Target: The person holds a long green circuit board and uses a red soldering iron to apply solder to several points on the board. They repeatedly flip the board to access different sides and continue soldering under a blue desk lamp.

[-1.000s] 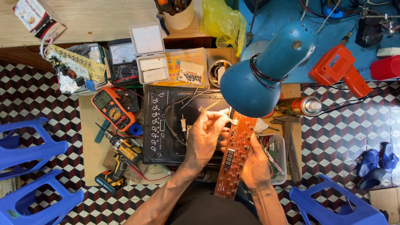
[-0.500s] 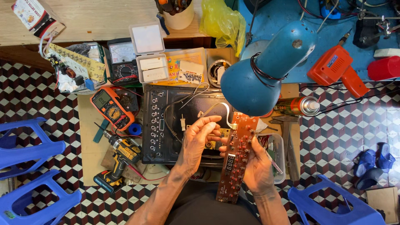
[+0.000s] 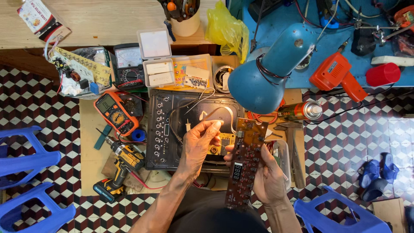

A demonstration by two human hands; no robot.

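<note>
My right hand grips a long brown circuit board with a small display, held upright over my lap. My left hand pinches a flat ribbon cable that arcs across to the top of the board. Under both hands lies a black appliance panel with white button symbols and loose white wires. A smaller yellow circuit board shows between my hands.
A blue desk lamp hangs over the work. An orange multimeter, a yellow cordless drill, a spray can, an orange soldering gun and blue plastic stools surround the spot.
My left hand has shifted slightly left and up, pulling the ribbon cable out from the board's top. The board has tilted a little more upright in my right hand.
</note>
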